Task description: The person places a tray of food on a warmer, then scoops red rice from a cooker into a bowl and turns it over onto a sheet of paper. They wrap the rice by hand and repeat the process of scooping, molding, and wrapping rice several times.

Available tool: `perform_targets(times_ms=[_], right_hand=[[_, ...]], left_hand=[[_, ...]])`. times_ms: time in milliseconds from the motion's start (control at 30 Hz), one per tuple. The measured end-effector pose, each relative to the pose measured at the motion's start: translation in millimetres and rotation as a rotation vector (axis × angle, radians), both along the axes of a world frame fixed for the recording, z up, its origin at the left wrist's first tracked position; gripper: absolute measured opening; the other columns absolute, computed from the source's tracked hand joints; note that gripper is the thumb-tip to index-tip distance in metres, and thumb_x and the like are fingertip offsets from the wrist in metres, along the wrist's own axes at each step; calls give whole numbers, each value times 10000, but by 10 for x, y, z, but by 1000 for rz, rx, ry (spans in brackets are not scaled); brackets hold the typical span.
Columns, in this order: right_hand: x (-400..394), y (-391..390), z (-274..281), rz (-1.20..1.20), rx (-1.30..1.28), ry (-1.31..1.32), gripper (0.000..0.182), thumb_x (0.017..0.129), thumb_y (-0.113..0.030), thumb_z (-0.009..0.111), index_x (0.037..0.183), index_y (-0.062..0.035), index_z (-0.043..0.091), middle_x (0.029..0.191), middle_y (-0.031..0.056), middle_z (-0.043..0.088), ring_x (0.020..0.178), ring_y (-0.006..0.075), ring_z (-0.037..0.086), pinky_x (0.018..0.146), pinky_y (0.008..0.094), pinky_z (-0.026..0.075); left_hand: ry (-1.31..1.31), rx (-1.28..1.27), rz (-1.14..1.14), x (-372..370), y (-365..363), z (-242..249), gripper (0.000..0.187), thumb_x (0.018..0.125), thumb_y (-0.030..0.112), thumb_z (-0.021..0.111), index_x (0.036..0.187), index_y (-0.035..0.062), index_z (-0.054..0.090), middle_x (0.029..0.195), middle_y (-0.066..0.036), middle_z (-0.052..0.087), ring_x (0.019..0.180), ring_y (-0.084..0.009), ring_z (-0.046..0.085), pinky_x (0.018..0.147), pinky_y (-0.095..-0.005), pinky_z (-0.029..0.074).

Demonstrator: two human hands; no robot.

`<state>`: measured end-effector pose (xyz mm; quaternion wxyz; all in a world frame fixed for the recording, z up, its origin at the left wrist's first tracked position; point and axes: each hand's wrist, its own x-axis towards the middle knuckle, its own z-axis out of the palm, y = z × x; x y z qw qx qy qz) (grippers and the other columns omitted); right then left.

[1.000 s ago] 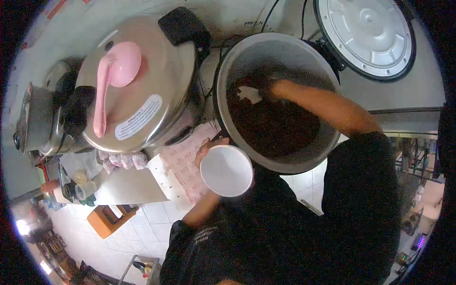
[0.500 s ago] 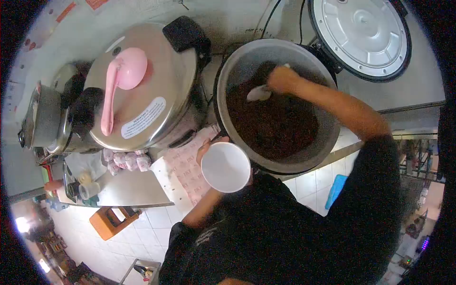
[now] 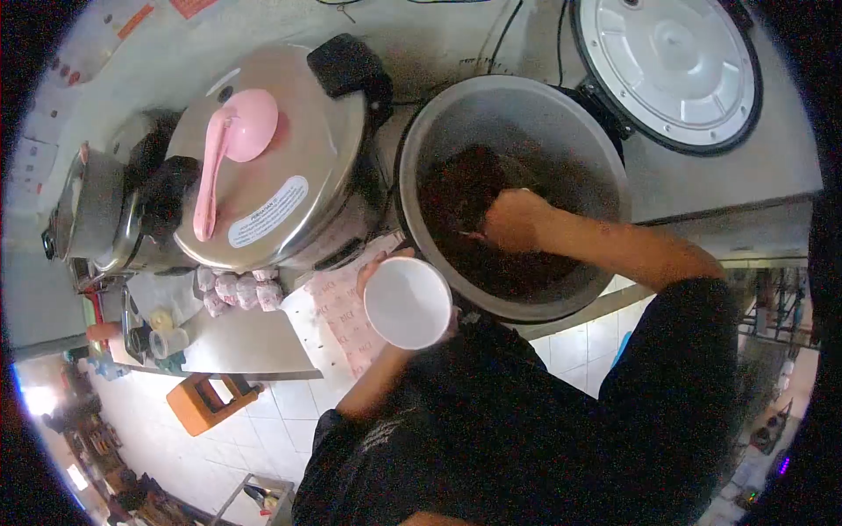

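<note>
My right hand [image 3: 517,219] is closed in a fist, low inside a large round cooker pot [image 3: 513,110], over the dark brown food [image 3: 469,180] that covers its bottom. A pale spoon [image 3: 474,234] is in that fist; only a bit of it shows, and the rest is hidden by the hand or the food. Just outside the pot's near left rim, my left hand [image 3: 372,267] grips a white bowl [image 3: 408,302] from the side and below. The bowl's mouth faces me and nothing is in it.
Left of the pot stands a big steel pressure cooker [image 3: 289,114] with a pink ladle [image 3: 210,175] on its lid. Small wrapped bundles [image 3: 237,289] and printed paper sheets [image 3: 338,307] lie in front. The cooker's open lid [image 3: 671,53] is at back right. An orange stool [image 3: 197,408] stands below.
My right hand has moved down and toward me inside the pot, and the spoon's pale bowl has mostly gone from sight. The white bowl has shifted slightly left in view.
</note>
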<state>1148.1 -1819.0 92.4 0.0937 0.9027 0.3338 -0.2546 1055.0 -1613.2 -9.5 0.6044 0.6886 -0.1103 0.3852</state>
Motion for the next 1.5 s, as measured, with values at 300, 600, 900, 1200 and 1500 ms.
perform_targets(times_ms=[300,600,900,1200,1500], right_hand=[[-495,-240,620,-3,111,-23,480,920,-416,447,705,-77,710,689,192,655,681,413,643,651,510,531],[-707,-953,461,-328,373,64,433,954,-365,421,876,2,638,835,257,635,734,445,604,727,517,487],[-721,-965,1161,-881,904,214,256,992,-214,389,905,-29,542,695,7,481,608,101,476,551,267,469],[-1210,-409,559,-541,675,-479,345,980,-146,397,1246,60,468,1059,318,557,976,499,547,851,515,462],[-946,-1198,1087,-803,882,-746,405,999,-287,398,891,39,613,772,253,610,778,440,601,696,484,456]], left_hand=[[129,190,-264,-56,207,384,1023,623,268,823,1407,-6,226,1280,-152,438,1200,-262,446,948,-398,437],[331,140,-435,57,274,1562,907,596,100,848,1355,-16,365,1225,-159,548,1121,-251,564,970,-353,441],[207,393,-342,707,-292,1445,902,605,129,839,1341,-31,343,1189,-200,531,1197,-326,483,1038,-401,374],[13,601,-431,1352,-960,1120,1106,619,153,844,1415,-18,96,1259,-169,528,1287,-309,425,1171,-425,128],[496,72,-995,1162,-606,1393,1313,550,0,854,1480,81,-68,1394,-164,409,1291,-284,415,1089,-390,341]])
